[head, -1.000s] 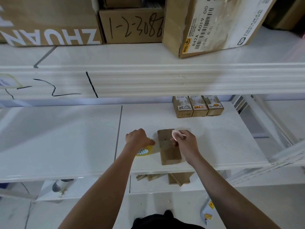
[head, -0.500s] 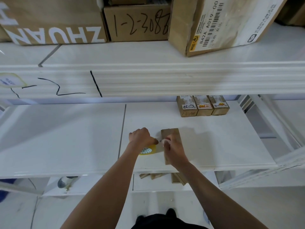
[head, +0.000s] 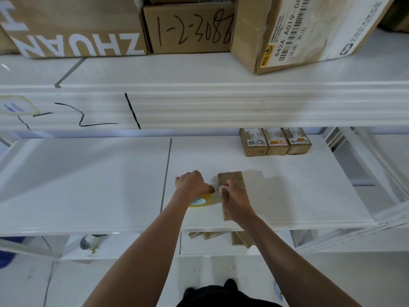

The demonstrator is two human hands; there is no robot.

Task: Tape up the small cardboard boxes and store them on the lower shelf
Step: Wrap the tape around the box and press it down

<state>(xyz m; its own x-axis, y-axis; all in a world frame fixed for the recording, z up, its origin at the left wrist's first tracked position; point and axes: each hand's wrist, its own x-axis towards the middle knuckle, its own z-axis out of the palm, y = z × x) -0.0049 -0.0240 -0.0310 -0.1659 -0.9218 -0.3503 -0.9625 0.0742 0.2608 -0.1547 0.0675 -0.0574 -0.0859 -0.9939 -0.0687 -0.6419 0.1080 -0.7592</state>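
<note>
My left hand (head: 190, 183) has its grip curled over the top of the tape roll (head: 200, 201), yellowish with a white triangle-patterned core, which sits on the white shelf (head: 110, 185) just left of the small cardboard box (head: 232, 180). My right hand (head: 235, 201) rests on the box, covering its near half; its grip is narrow, thumb and finger pinching something small and pale at the box's left edge, right next to the left thumb. Can't tell whether that's the tape end. Box lies flat, long axis running away from me, with a seam visible on its far top face. It sits near the shelf's front edge.

Behind the box, at the back of the same shelf, three small labelled boxes (head: 275, 141) stand side by side, touching. Above the box, on the upper shelf (head: 199, 72): a carton printed ZHUAN (head: 75, 25), a carton with handwritten numbers (head: 190, 27), and a tilted carton with a barcode label (head: 298, 29). Below the box, on the lower shelf (head: 210, 247), a few cardboard pieces (head: 221, 237) lie just under the front edge, partly hidden.
</note>
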